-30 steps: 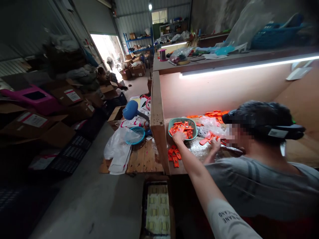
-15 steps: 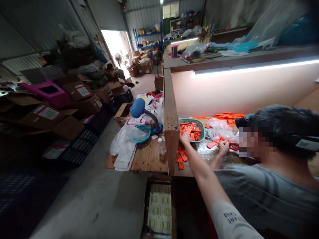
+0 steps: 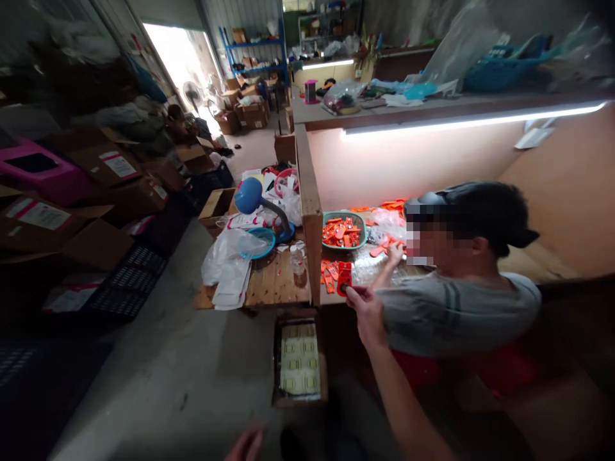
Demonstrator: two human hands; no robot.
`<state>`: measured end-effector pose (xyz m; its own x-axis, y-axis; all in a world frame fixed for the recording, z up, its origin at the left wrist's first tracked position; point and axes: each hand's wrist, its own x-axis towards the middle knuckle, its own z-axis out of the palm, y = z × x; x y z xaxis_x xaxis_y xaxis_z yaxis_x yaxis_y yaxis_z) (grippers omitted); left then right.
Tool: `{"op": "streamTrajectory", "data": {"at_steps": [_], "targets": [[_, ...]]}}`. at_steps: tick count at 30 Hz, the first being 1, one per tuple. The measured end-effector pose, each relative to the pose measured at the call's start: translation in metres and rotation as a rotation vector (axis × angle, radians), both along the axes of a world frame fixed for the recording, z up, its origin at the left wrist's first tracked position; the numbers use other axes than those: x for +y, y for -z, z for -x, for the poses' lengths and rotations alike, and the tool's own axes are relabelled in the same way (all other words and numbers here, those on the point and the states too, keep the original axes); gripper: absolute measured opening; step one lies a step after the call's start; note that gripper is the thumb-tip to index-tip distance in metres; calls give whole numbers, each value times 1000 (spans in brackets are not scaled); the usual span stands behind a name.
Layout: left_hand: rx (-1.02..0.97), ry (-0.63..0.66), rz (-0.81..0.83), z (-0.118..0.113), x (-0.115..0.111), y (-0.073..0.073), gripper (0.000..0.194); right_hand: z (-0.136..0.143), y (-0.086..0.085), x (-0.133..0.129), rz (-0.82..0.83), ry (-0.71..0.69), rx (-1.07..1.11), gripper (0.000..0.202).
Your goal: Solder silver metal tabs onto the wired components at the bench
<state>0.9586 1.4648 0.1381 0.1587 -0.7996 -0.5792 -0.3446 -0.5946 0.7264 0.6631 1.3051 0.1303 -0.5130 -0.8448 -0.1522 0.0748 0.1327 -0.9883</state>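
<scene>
My right hand (image 3: 368, 314) pinches a flat orange plastic piece (image 3: 344, 278) with a round dark part at its lower end, held up in front of the bench edge. Behind it, more orange pieces (image 3: 328, 276) lie loose on the bench. A green basket (image 3: 364, 239) stands beyond them, heaped with similar orange pieces. My left hand (image 3: 246, 443) shows only in part at the bottom edge, low above the floor. It is blurred, and its fingers cannot be made out clearly.
A seated co-worker (image 3: 456, 307) works at the bench on the right, one hand (image 3: 396, 251) among orange pieces. A wooden divider (image 3: 311, 237) separates a table with a blue lamp (image 3: 250, 195) and a bottle (image 3: 298, 259). Below stands an open carton (image 3: 300, 362). Crates (image 3: 127, 288) line the left.
My right hand has come back from the green basket toward me, now with an orange piece in it. My left hand has appeared at the bottom. The view has shifted right.
</scene>
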Motion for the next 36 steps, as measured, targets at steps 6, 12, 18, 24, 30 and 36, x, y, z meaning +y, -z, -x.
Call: {"op": "streamTrajectory", "data": {"at_steps": [6, 12, 18, 24, 30, 36], "targets": [[455, 217, 196, 43, -54, -53, 69, -30, -59, 140, -65, -75, -201, 45], [688, 389, 137, 83, -72, -91, 56, -42, -89, 171, -124, -161, -246, 46], [658, 395, 193, 80, -58, -94, 57, -51, -100, 169, -141, -279, -239, 44], [648, 139, 177, 71, -51, -88, 52, -64, -95, 163, -161, -402, -283, 42], [684, 2, 127, 65, -49, -75, 46, -71, -90, 154, -203, -472, -326, 42], [731, -54, 46, 66, -58, -67, 43, -68, -82, 142, -226, -486, -338, 41]]}}
